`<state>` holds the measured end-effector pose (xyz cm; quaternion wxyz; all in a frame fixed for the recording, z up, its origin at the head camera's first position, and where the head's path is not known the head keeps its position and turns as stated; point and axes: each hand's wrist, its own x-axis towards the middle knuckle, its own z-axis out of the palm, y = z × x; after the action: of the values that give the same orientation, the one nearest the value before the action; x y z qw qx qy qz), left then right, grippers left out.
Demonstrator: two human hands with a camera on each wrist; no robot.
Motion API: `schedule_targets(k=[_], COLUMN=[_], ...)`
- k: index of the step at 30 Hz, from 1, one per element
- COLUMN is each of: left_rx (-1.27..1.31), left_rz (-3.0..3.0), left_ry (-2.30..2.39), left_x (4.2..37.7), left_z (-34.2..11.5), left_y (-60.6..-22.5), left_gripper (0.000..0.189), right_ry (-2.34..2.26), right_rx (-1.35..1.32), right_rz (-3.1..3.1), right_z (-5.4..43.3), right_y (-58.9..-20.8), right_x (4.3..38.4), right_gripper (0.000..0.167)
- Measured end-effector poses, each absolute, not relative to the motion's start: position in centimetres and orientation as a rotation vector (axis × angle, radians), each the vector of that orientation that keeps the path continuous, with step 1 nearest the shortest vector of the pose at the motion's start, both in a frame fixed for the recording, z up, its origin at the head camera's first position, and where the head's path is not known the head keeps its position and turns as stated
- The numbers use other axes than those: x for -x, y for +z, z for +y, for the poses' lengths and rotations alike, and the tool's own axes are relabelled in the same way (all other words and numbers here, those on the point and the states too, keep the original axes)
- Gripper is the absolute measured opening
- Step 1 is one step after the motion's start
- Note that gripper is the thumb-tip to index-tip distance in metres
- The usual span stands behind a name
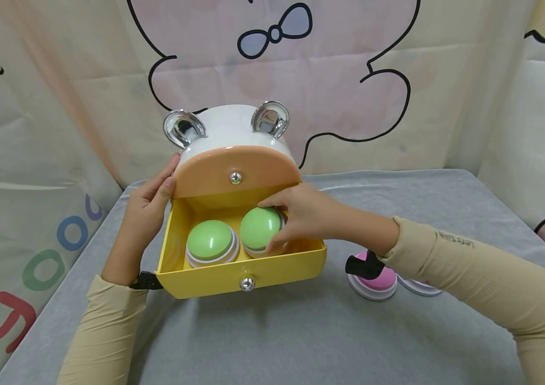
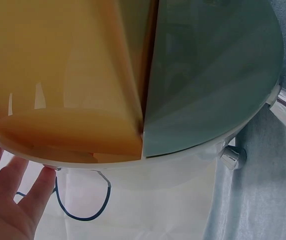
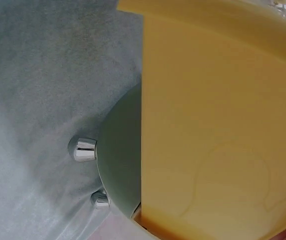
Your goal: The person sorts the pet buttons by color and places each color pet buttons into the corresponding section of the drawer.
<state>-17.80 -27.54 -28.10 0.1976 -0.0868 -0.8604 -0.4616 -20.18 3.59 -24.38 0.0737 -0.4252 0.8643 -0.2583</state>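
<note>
A rounded white drawer box [image 1: 231,123] with silver ears stands on the table. Its orange upper drawer front [image 1: 210,174] is closed, while the yellow lower drawer [image 1: 195,283] is pulled out. Inside that drawer are two buzzer buttons with white bases. My right hand [image 1: 308,211] grips the right green buzzer button [image 1: 259,227] between thumb and fingers; the left green buzzer button [image 1: 209,240] sits beside it. With extended fingers, my left hand [image 1: 149,208] touches the left side of the box, its fingertips [image 2: 45,175] against the white rim in the left wrist view.
On the grey cloth-covered table [image 1: 272,342], a pink buzzer button [image 1: 380,280] lies under my right forearm, and another white-based button [image 1: 421,289] is partly hidden beside it. Silver feet [image 3: 85,150] stick out under the box. A printed curtain [image 1: 349,96] hangs behind.
</note>
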Motion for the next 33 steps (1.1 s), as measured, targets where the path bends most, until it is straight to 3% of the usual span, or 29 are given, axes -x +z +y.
schedule_targets(k=[12,33], left_rx=[0.224,0.215], left_rz=[-2.421,-2.434], left_ry=[-1.31,-1.316], left_x=[17.9,18.0], left_z=[-27.6,-27.6], left_y=[-28.0,-28.1], left_gripper=[0.044,0.044], right_ry=[-0.679,-0.469], right_rx=[1.341,1.206], right_rz=[2.587,2.615], right_z=[3.2,2.6], right_y=[-24.3,-24.0], right_x=[20.6,20.5], right_gripper=[0.067,0.06])
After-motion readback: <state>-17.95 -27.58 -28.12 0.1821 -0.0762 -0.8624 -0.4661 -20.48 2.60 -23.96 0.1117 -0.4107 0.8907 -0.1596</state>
